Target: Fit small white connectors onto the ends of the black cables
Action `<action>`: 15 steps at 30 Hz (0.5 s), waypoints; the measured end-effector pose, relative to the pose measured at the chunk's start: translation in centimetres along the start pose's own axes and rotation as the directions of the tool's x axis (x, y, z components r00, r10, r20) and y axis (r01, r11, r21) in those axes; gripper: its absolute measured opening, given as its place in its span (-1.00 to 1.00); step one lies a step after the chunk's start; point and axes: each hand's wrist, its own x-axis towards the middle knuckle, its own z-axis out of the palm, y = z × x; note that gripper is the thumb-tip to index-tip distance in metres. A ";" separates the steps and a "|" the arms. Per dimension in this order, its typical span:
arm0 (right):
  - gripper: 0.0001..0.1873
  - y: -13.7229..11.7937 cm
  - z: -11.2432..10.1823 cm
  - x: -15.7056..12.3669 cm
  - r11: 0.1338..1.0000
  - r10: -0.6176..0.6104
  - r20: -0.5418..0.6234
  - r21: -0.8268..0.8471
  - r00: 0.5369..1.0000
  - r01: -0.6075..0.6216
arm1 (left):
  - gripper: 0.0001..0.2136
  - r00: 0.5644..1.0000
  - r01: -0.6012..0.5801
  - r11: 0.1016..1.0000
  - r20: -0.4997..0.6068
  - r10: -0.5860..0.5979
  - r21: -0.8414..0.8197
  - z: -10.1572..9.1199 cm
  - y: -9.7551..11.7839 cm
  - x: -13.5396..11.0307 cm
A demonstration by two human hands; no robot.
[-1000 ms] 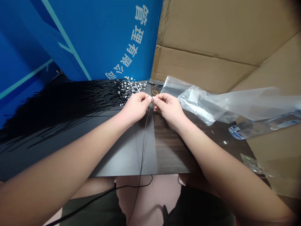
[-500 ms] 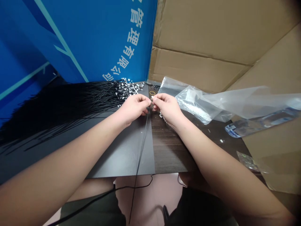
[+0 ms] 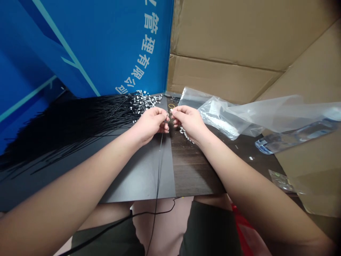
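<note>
White chars "管理有限公" run diag. down a blue board (image 3: 106,46), up & behind the left hand (image 3: 150,122), last char cut off.

Cable bundle (image 3: 66,117) lies left on the table (image 3: 191,167) (plastic bags (image 3: 239,117) right).

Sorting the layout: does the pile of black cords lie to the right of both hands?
No, the pile of black cords spreads left of the left hand.

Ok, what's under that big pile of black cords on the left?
The black cords lie on a dark grey sheet that covers the left of the wooden table. Beneath the dense part of the pile, the cords hide whatever is there.
</note>
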 end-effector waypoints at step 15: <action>-0.89 -0.9 0.3 -0.4 0.996 0.034 -0.017 0.084 0.999 -0.032 | -0.82 0.995 -0.101 0.995 -0.019 0.101 0.014 -0.1 -0.5 0.3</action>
